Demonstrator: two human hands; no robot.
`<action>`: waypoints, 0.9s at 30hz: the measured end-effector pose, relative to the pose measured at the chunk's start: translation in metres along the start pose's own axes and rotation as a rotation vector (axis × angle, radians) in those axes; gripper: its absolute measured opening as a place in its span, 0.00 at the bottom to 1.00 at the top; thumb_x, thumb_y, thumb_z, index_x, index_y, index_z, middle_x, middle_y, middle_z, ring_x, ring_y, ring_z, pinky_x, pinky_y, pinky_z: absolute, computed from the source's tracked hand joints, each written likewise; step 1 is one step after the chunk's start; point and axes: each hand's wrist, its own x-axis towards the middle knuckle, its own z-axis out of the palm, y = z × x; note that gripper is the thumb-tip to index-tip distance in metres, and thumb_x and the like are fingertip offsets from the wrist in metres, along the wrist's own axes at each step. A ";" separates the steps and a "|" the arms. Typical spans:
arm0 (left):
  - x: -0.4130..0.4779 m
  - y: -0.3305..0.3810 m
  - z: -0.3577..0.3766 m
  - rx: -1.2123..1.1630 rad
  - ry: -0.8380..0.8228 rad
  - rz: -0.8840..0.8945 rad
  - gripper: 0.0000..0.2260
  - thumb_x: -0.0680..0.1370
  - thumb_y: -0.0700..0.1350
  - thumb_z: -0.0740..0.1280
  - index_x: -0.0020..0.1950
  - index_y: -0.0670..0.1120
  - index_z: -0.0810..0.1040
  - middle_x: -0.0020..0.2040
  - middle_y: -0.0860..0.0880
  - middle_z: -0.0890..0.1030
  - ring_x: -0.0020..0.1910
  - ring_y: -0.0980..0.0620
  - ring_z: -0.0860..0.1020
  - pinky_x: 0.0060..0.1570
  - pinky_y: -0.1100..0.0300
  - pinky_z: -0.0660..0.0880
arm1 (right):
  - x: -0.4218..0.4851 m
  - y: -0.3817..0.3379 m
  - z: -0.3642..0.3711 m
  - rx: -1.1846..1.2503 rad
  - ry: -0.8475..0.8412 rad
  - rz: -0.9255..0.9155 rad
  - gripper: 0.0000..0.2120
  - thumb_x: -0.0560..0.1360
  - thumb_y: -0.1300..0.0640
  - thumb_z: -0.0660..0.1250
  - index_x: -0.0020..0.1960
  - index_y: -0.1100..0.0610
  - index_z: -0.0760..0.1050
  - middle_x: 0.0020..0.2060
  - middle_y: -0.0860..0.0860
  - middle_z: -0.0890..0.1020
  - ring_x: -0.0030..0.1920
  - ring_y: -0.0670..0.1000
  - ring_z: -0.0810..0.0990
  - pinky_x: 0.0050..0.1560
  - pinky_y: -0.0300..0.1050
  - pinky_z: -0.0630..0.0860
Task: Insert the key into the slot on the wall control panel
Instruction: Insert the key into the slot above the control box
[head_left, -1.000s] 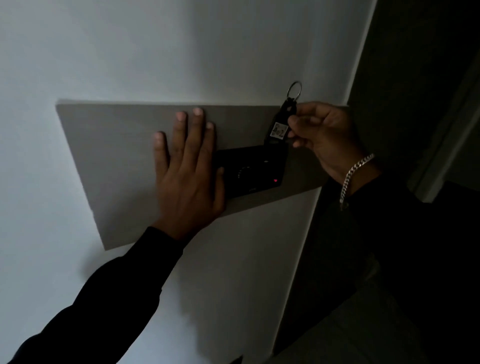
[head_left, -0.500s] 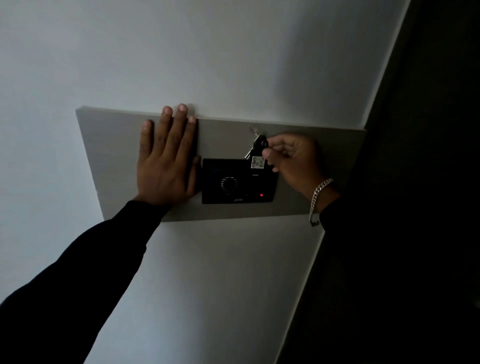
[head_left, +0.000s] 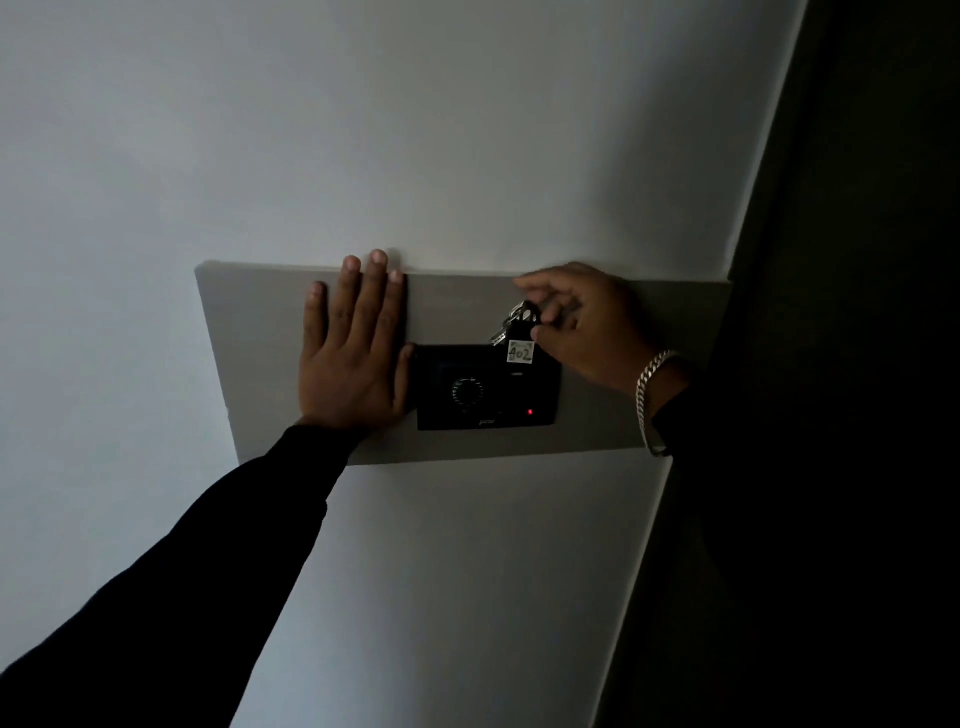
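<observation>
— At the panel's top edge, what are the right fingers (head_left: 540, 332) doing?
— Pinching the key (head_left: 521, 332), a black fob with a white tag reading 402. A metal ring and small keys stick up left of the fingers.
— Where does the key sit?
— Its lower end meets the top right of the panel (head_left: 485, 387); the tag overlaps that edge. Whether it is seated in a slot, I cannot tell; the light is dim.
— And the right hand (head_left: 587, 322) itself?
— Curled above and right of the panel, a chain bracelet (head_left: 649, 395) on the wrist.
— The left fingers (head_left: 363, 296)?
— Flat, close together, pressed on the grey board (head_left: 249, 338), tips at its top edge. The left hand (head_left: 353, 364) holds nothing, thumb touching the panel's left side.
— Anything on the panel?
— A round dial (head_left: 466, 391) in the middle, a red light (head_left: 530, 412) lower right. The board hangs on a white wall (head_left: 415, 130).
</observation>
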 end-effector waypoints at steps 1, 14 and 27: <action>0.000 0.000 0.000 -0.006 -0.001 0.000 0.30 0.81 0.54 0.51 0.82 0.43 0.52 0.82 0.43 0.54 0.82 0.44 0.49 0.81 0.45 0.43 | 0.003 -0.003 -0.003 -0.074 -0.026 -0.029 0.20 0.65 0.68 0.71 0.56 0.57 0.81 0.46 0.56 0.82 0.39 0.51 0.79 0.44 0.35 0.75; -0.001 -0.001 0.003 -0.031 0.000 0.003 0.30 0.81 0.54 0.50 0.82 0.43 0.52 0.82 0.44 0.51 0.82 0.44 0.49 0.81 0.44 0.45 | 0.007 -0.015 0.001 -0.191 0.097 -0.191 0.09 0.71 0.54 0.72 0.38 0.60 0.84 0.32 0.53 0.82 0.33 0.51 0.78 0.40 0.42 0.73; 0.000 0.000 0.002 -0.022 -0.023 0.004 0.31 0.81 0.54 0.49 0.82 0.43 0.50 0.82 0.44 0.50 0.82 0.44 0.47 0.80 0.45 0.43 | 0.007 0.001 0.005 -0.081 0.082 -0.175 0.08 0.69 0.60 0.74 0.47 0.62 0.84 0.40 0.56 0.85 0.38 0.47 0.81 0.43 0.33 0.74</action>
